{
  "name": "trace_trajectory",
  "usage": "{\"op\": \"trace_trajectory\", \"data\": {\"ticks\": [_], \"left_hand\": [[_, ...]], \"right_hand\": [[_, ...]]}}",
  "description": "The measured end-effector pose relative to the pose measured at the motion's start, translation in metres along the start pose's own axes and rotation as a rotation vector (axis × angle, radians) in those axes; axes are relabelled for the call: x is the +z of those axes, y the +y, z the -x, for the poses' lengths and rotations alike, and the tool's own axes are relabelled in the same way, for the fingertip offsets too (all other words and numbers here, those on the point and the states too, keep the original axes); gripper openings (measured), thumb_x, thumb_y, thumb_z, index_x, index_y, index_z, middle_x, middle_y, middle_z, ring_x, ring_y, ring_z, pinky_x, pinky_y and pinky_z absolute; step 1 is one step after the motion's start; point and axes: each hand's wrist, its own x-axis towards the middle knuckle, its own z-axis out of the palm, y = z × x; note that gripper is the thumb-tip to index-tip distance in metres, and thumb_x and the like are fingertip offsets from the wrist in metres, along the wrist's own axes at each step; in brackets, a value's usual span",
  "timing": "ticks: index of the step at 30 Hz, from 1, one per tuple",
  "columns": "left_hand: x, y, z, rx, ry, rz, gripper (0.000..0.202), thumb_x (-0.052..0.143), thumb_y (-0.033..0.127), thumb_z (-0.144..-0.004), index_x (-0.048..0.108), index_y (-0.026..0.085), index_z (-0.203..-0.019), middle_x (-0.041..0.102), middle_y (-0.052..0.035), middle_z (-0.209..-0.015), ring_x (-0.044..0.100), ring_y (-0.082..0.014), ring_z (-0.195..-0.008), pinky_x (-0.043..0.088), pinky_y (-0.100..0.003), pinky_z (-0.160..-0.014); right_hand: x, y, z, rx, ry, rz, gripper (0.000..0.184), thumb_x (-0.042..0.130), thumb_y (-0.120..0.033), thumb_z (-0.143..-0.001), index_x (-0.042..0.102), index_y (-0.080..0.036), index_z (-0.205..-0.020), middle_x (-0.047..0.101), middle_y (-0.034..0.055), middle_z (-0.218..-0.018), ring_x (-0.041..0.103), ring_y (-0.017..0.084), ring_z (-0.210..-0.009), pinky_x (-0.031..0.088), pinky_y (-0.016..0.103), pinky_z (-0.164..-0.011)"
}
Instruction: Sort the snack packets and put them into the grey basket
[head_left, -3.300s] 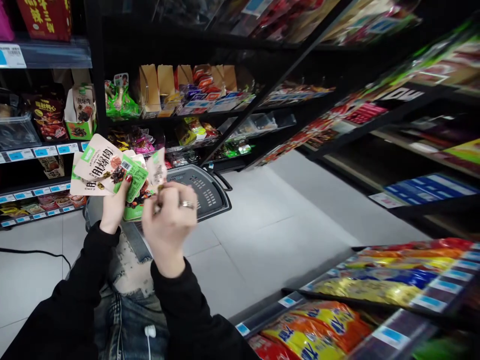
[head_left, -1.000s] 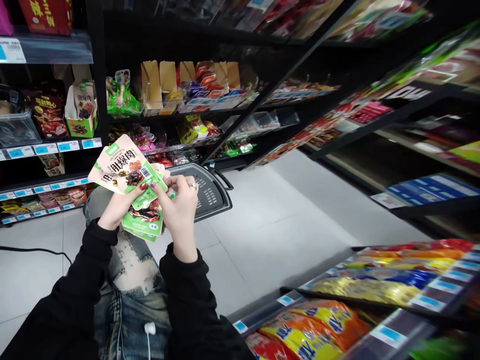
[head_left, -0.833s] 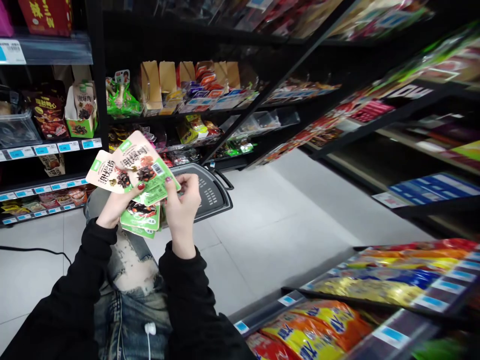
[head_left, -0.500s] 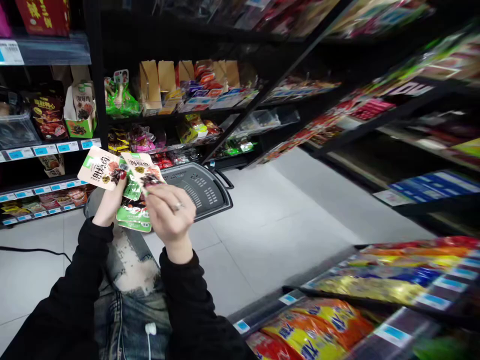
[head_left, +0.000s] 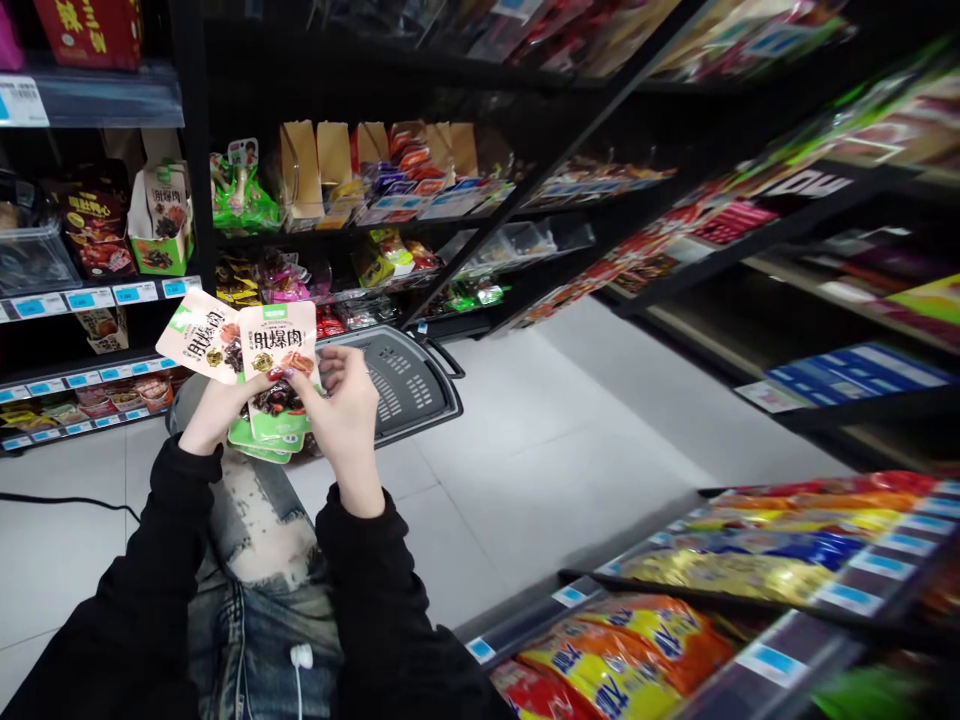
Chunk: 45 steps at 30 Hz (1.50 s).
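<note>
My left hand (head_left: 212, 408) grips a fanned bunch of small green-and-cream snack packets (head_left: 204, 338) in front of my knee. My right hand (head_left: 341, 410) pinches one upright packet (head_left: 278, 372) at the front of that bunch, thumb on its face. Both hands are closed on the packets and touch each other's packets. More green packets (head_left: 259, 440) hang below, partly hidden by the hands. A grey plastic shopping basket (head_left: 409, 385) sits on the floor just beyond my right hand.
Black shelves full of snack bags stand ahead (head_left: 375, 180) and along the right (head_left: 750, 220). A low shelf with orange and yellow bags (head_left: 637, 650) is at the lower right. A matching green snack box (head_left: 163, 225) stands on the left shelf. A black cable (head_left: 67, 503) crosses the white tile floor.
My right hand pulled one packet out of the bunch, turned it upright and set it at the front. The left hand kept holding the fan, shifting slightly left and down.
</note>
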Motion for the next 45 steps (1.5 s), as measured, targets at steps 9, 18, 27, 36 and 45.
{"op": "trace_trajectory", "data": {"ticks": [9,18,27,36,45], "left_hand": [[0.0,-0.002,-0.002,0.053,0.171,0.099,0.061,0.078,0.03,-0.063,0.059,0.019,-0.119,0.064,-0.0078,-0.122,0.055,-0.0256,-0.119,0.039,-0.039,-0.106],[-0.004,0.006,0.001,0.106,0.297,0.344,0.053,0.077,0.034,-0.064,0.063,0.022,-0.113,0.067,-0.0048,-0.116,0.058,-0.0247,-0.116,0.041,-0.036,-0.105],[0.001,0.001,0.001,0.138,0.288,0.337,0.055,0.076,0.039,-0.066,0.062,0.021,-0.116,0.062,-0.0059,-0.126,0.053,-0.0241,-0.122,0.035,-0.036,-0.11],[-0.002,-0.002,0.0,0.055,0.27,0.263,0.058,0.077,0.034,-0.065,0.06,0.021,-0.118,0.065,-0.0047,-0.12,0.057,-0.025,-0.117,0.041,-0.037,-0.106],[0.023,-0.007,0.005,-0.06,0.176,0.14,0.052,0.077,0.03,-0.065,0.062,0.019,-0.114,0.063,-0.0057,-0.124,0.054,-0.0266,-0.12,0.038,-0.041,-0.107]], "right_hand": [[-0.02,0.024,-0.017,0.202,0.198,-0.518,0.026,0.061,-0.042,-0.075,0.047,-0.02,-0.073,0.052,-0.0038,-0.068,0.049,0.009,-0.061,0.04,0.022,-0.058],[-0.028,0.059,-0.024,0.136,-0.006,-0.348,0.021,0.057,-0.04,-0.078,0.049,-0.021,-0.083,0.057,-0.0009,-0.076,0.053,0.014,-0.072,0.045,0.028,-0.068],[0.0,0.026,-0.01,0.109,-0.116,-0.379,0.015,0.05,-0.035,-0.083,0.05,-0.021,-0.082,0.056,-0.0005,-0.077,0.05,0.013,-0.071,0.041,0.027,-0.069],[0.003,0.043,-0.016,0.176,-0.297,-0.381,0.026,0.047,-0.038,-0.08,0.055,-0.019,-0.065,0.055,-0.0002,-0.067,0.051,0.015,-0.07,0.043,0.028,-0.067],[-0.012,-0.007,-0.01,-0.17,-0.012,-0.032,0.026,0.061,-0.036,-0.075,0.062,-0.023,-0.097,0.048,0.0079,-0.111,0.047,0.024,-0.112,0.039,0.044,-0.097]]}}
